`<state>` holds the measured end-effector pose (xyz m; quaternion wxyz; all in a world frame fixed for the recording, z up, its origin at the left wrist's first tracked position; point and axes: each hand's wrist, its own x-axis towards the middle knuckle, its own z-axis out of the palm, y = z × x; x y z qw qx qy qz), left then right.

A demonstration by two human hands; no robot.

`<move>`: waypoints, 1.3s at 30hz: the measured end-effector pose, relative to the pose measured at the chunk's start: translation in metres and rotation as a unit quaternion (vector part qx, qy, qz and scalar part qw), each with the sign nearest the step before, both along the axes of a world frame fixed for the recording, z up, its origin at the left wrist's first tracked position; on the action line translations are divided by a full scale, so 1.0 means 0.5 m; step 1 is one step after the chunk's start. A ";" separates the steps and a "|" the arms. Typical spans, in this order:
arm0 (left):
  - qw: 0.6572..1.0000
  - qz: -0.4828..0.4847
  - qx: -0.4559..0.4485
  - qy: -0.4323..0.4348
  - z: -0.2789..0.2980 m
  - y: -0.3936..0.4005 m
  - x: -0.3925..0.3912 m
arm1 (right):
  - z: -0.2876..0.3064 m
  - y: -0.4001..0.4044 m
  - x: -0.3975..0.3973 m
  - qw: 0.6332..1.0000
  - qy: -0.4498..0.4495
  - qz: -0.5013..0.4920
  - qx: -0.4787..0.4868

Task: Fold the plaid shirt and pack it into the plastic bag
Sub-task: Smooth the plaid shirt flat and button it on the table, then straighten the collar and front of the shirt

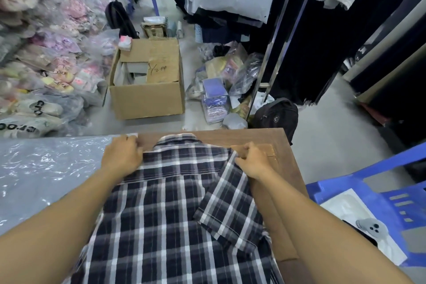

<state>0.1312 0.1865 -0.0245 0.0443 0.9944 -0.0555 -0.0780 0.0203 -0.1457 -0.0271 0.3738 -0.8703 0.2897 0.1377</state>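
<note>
i saw the navy-and-white plaid shirt [161,210] face-down on the tabletop [253,138], right sleeve folded in; my left hand [122,157] and right hand [253,161] pinched its shoulders.

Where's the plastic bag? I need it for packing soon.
In the head view, the plastic bag lies flat on the table's left side, beside the plaid shirt and just left of the left hand.

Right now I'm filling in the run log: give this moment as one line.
step: folding | plaid shirt: back up on table | left hand: at shoulder | right hand: folding sleeve in | plastic bag: empty, left
</note>
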 end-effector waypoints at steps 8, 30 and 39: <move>0.996 0.005 -0.072 0.061 -0.003 0.009 0.002 | -0.001 -0.040 0.019 0.999 0.026 -0.001 0.036; 0.980 0.065 -0.184 0.026 -0.019 -0.031 0.080 | 0.060 -0.072 0.147 0.968 -0.060 0.058 -0.237; 0.886 0.253 -0.371 -0.117 0.031 0.146 -0.007 | 0.040 0.295 0.273 0.896 -0.093 0.399 -0.170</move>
